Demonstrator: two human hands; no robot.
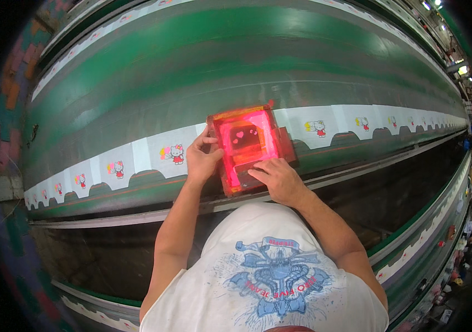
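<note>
A small screen-printing frame (273,135), its wooden sides stained red and orange, lies on the strip of white cut pieces (305,113) along the green table. Bright pink ink smears its mesh, with small heart shapes showing in the middle. My left hand (202,159) is closed on the frame's left side, thumb over the inner edge. Inside the near end of the frame, my right hand (281,180) grips a red-stained squeegee (241,172); its fingers partly cover the tool. A red block (287,145) juts from the frame's right side.
Long green table (169,61) runs across the view. White pieces printed with a cartoon cat and balloons (172,154) line its near edge, beside a pale rail (108,221). Another table (413,276) stands behind me at right. Brick wall (11,94) lies far left; clutter (471,221) far right.
</note>
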